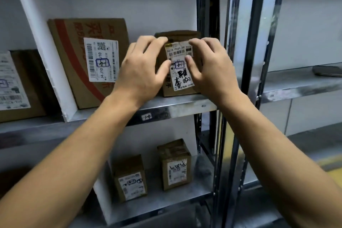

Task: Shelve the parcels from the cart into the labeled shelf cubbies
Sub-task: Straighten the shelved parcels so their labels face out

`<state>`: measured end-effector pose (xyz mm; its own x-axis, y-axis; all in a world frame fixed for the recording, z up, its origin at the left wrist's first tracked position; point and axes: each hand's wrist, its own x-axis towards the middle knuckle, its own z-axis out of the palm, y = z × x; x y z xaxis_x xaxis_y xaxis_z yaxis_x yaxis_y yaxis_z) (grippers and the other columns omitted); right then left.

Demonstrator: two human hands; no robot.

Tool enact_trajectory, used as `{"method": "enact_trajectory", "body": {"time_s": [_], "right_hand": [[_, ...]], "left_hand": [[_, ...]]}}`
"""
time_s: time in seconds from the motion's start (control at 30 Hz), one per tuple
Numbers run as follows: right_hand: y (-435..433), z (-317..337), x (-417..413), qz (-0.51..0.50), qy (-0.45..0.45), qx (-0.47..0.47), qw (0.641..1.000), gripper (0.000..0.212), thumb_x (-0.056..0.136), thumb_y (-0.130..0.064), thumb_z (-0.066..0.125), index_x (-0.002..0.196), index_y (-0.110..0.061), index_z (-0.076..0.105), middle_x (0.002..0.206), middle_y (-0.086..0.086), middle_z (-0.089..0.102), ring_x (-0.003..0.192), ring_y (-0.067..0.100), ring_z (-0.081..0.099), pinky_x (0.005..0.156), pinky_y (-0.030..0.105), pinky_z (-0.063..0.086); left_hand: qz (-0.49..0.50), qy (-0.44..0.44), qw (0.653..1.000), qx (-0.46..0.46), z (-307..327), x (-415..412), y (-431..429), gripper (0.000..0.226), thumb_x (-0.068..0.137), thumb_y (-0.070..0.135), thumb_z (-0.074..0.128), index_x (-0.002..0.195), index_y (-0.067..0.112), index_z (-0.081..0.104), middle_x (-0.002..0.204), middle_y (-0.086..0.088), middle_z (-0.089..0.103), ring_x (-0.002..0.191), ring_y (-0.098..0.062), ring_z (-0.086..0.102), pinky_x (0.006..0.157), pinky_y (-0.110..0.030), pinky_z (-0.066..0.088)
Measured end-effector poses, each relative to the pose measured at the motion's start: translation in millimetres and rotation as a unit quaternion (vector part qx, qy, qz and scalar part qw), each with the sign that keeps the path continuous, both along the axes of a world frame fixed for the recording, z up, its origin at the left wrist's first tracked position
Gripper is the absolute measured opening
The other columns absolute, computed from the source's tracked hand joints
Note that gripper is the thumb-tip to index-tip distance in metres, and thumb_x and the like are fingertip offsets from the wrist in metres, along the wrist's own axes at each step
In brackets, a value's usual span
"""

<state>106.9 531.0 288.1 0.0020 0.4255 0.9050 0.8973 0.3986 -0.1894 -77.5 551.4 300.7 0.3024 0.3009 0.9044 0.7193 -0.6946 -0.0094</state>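
A small brown parcel (180,72) with a white handwritten label stands upright on the metal shelf (177,107), at the right end of a cubby. My left hand (142,68) grips its left side and top edge. My right hand (209,66) grips its right side, thumb on the label. A small label tag (146,117) is stuck on the shelf's front lip below. The cart is not in view.
A large cardboard box (88,61) leans in the same cubby to the left, behind a white divider (46,52). Another parcel (14,87) sits far left. Two small boxes (130,178) (174,164) stand on the lower shelf. Steel uprights (238,79) rise on the right.
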Motion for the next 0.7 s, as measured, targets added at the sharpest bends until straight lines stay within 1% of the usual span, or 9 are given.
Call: {"method": "enact_trajectory", "body": {"time_s": [0.1,0.17,0.27,0.43,0.5,0.57,0.7], "right_hand": [[-19.8,-32.3,-6.2,-0.007,-0.040,0.001,0.999,0.040,0.098,-0.032,0.054,0.132,-0.010,0.058,0.124,0.014,0.059,0.108,0.031,0.058,0.086,0.048,0.052],[-30.2,-57.7,-10.9,-0.004,-0.057,-0.013,0.998,0.040,0.098,-0.031,0.054,0.131,-0.009,0.059,0.125,0.015,0.059,0.109,0.032,0.058,0.084,0.050,0.052],[-40.7,-95.9,-19.6,0.007,-0.067,-0.041,0.997,0.039,0.098,-0.029,0.054,0.128,-0.006,0.062,0.124,0.017,0.061,0.110,0.035,0.059,0.086,0.051,0.051],[-53.5,-161.7,-34.6,0.028,-0.048,-0.082,0.995,0.038,0.097,-0.028,0.056,0.126,-0.004,0.065,0.125,0.020,0.061,0.112,0.038,0.060,0.089,0.051,0.051],[-56.1,-187.2,-38.9,0.036,-0.042,-0.117,0.992,0.039,0.097,-0.029,0.056,0.126,-0.006,0.065,0.126,0.020,0.061,0.112,0.038,0.060,0.088,0.051,0.051],[-54.1,-209.9,-40.6,0.036,-0.039,-0.163,0.985,0.039,0.096,-0.029,0.058,0.128,-0.008,0.064,0.128,0.018,0.060,0.112,0.038,0.059,0.087,0.051,0.052],[-36.0,-248.2,-35.8,0.027,-0.022,-0.269,0.962,0.041,0.096,-0.030,0.059,0.133,-0.012,0.060,0.134,0.015,0.055,0.117,0.036,0.055,0.092,0.050,0.050]], "left_hand": [[-0.007,0.025,1.000,0.007,-35.9,-12.8,-21.6,0.042,0.091,0.028,0.059,0.129,0.010,0.056,0.121,-0.010,0.056,0.109,-0.026,0.054,0.096,-0.033,0.043],[-0.005,0.037,0.999,-0.010,-65.5,-20.2,-32.0,0.041,0.091,0.025,0.061,0.128,0.007,0.058,0.121,-0.011,0.057,0.109,-0.028,0.055,0.099,-0.032,0.041],[-0.005,0.050,0.998,-0.044,-107.1,-29.6,-42.7,0.041,0.092,0.023,0.061,0.128,0.004,0.058,0.122,-0.013,0.058,0.111,-0.030,0.055,0.102,-0.034,0.041],[-0.011,0.042,0.997,-0.062,-167.6,-39.0,-57.7,0.039,0.093,0.021,0.060,0.128,0.004,0.059,0.124,-0.015,0.059,0.114,-0.030,0.055,0.105,-0.036,0.040],[-0.009,0.051,0.994,-0.094,-191.8,-42.8,-59.2,0.039,0.094,0.023,0.059,0.129,0.005,0.059,0.125,-0.014,0.058,0.115,-0.030,0.054,0.105,-0.037,0.041],[0.003,0.055,0.988,-0.145,-215.5,-46.7,-56.2,0.041,0.093,0.024,0.059,0.130,0.007,0.058,0.127,-0.013,0.057,0.116,-0.030,0.053,0.104,-0.039,0.041],[0.042,0.054,0.960,-0.272,-257.1,-48.8,-40.2,0.047,0.091,0.029,0.058,0.134,0.012,0.054,0.132,-0.008,0.053,0.118,-0.028,0.050,0.101,-0.042,0.043]]}}
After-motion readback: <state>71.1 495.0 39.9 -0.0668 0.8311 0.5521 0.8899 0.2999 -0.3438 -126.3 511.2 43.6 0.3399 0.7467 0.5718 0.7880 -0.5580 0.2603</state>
